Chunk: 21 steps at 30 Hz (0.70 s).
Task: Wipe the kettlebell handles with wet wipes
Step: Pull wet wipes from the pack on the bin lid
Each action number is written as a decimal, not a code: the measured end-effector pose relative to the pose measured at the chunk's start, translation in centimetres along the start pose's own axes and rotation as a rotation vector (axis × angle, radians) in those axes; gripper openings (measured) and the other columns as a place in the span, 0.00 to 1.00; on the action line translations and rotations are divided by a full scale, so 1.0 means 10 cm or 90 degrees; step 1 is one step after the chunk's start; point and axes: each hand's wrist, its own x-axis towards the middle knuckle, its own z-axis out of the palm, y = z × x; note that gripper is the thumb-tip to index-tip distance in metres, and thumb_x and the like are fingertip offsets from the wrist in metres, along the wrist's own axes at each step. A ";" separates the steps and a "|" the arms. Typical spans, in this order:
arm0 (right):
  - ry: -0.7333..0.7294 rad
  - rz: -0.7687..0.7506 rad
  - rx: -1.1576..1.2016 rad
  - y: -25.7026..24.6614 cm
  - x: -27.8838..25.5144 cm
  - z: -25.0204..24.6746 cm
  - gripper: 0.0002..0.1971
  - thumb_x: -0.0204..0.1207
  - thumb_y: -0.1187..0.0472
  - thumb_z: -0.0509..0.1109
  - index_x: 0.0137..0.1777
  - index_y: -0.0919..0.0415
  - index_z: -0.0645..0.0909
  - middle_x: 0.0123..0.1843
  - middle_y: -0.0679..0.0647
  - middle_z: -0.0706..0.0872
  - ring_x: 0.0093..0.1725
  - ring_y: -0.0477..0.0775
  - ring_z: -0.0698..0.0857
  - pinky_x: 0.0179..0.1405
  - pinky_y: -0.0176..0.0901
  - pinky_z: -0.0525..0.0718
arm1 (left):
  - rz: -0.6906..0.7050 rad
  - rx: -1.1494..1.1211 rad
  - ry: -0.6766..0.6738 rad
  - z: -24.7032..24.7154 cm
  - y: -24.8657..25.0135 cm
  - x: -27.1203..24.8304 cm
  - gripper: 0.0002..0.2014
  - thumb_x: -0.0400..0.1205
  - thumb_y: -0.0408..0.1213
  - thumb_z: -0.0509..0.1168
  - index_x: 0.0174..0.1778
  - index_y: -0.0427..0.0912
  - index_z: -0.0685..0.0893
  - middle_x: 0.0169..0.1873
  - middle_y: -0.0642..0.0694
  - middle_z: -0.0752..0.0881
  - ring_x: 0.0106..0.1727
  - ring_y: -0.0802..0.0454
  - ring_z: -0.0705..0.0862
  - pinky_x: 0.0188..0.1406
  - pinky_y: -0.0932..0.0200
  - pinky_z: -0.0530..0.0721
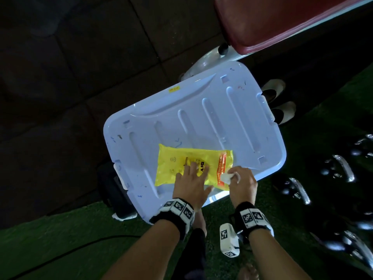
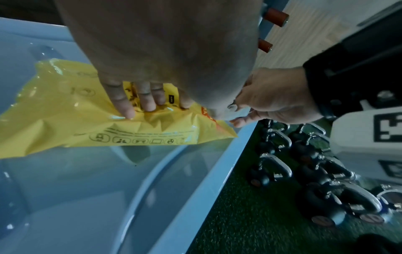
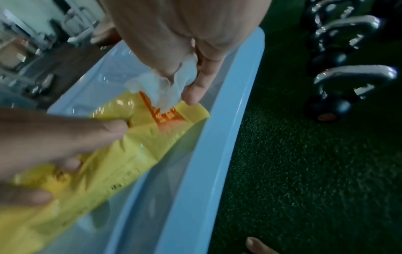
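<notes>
A yellow wet-wipe pack (image 1: 181, 166) (image 2: 65, 110) (image 3: 121, 154) lies on a pale blue plastic bin lid (image 1: 201, 110), near its front edge. My left hand (image 1: 189, 181) (image 2: 139, 96) presses flat on the pack with straight fingers. My right hand (image 1: 241, 180) (image 3: 191, 72) grips a crumpled white wipe (image 1: 227, 176) (image 3: 161, 89) over the pack's orange end. Several black kettlebells with chrome handles (image 1: 343, 168) (image 2: 276, 137) (image 3: 352, 77) stand on the green turf to the right.
A dark red padded bench (image 1: 282, 21) on a silver frame stands behind the bin lid (image 2: 195, 197) (image 3: 195, 154). A pair of pale shoes (image 1: 282, 106) lies by the lid's right side. Dark rubber tiles (image 1: 80, 77) cover the floor at left; green turf (image 1: 60, 249) lies in front.
</notes>
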 end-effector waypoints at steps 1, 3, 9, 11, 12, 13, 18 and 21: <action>0.012 0.020 0.020 0.03 -0.01 -0.05 0.19 0.70 0.83 0.67 0.39 0.58 0.90 0.47 0.55 0.89 0.45 0.53 0.86 0.47 0.37 0.80 | -0.015 0.010 -0.002 0.00 0.05 0.01 0.34 0.87 0.63 0.55 0.88 0.55 0.58 0.80 0.40 0.64 0.78 0.38 0.67 0.70 0.38 0.75; 0.023 0.092 0.056 0.09 -0.02 -0.18 0.20 0.70 0.81 0.67 0.38 0.55 0.91 0.48 0.52 0.89 0.49 0.54 0.88 0.52 0.42 0.83 | -0.043 0.023 -0.002 0.02 0.13 0.03 0.34 0.87 0.63 0.55 0.88 0.54 0.58 0.80 0.39 0.64 0.79 0.37 0.67 0.71 0.36 0.74; 0.092 0.328 0.265 0.39 -0.31 -0.79 0.09 0.68 0.51 0.69 0.40 0.50 0.91 0.53 0.51 0.93 0.58 0.56 0.88 0.62 0.55 0.86 | -0.144 0.004 -0.059 0.01 0.44 -0.08 0.41 0.87 0.58 0.60 0.91 0.49 0.48 0.89 0.36 0.50 0.88 0.34 0.54 0.83 0.35 0.63; 0.126 0.360 0.306 0.59 -0.41 -1.06 0.07 0.70 0.49 0.75 0.39 0.50 0.90 0.53 0.52 0.92 0.57 0.56 0.89 0.61 0.56 0.86 | -0.173 -0.034 -0.031 0.03 0.67 -0.17 0.39 0.87 0.56 0.60 0.91 0.50 0.51 0.89 0.37 0.51 0.89 0.36 0.53 0.85 0.36 0.60; 0.139 0.377 0.315 0.72 -0.47 -1.19 0.06 0.69 0.49 0.79 0.38 0.50 0.90 0.53 0.52 0.92 0.56 0.55 0.90 0.61 0.57 0.87 | -0.171 -0.052 -0.016 0.07 0.79 -0.22 0.37 0.87 0.55 0.61 0.90 0.51 0.54 0.89 0.38 0.52 0.89 0.37 0.53 0.85 0.37 0.59; 0.152 0.389 0.322 0.87 -0.52 -1.32 0.04 0.68 0.50 0.81 0.39 0.47 0.90 0.53 0.51 0.92 0.56 0.54 0.90 0.61 0.56 0.88 | -0.154 -0.063 -0.006 0.13 0.94 -0.27 0.35 0.87 0.53 0.61 0.89 0.53 0.57 0.89 0.39 0.53 0.89 0.38 0.53 0.85 0.39 0.60; 0.209 0.390 0.393 1.67 -0.68 -1.98 0.12 0.70 0.64 0.83 0.46 0.48 0.85 0.52 0.47 0.89 0.49 0.47 0.87 0.40 0.40 0.81 | 0.031 -0.112 -0.067 0.71 1.79 -0.24 0.20 0.86 0.49 0.65 0.75 0.58 0.79 0.76 0.48 0.74 0.78 0.47 0.74 0.76 0.47 0.75; 0.247 0.357 0.420 2.26 -0.68 -2.21 0.20 0.71 0.63 0.83 0.57 0.44 0.83 0.50 0.40 0.87 0.46 0.37 0.84 0.39 0.34 0.78 | 0.082 -0.164 -0.170 1.15 2.31 0.00 0.17 0.85 0.47 0.66 0.71 0.56 0.84 0.68 0.48 0.84 0.69 0.49 0.84 0.73 0.49 0.79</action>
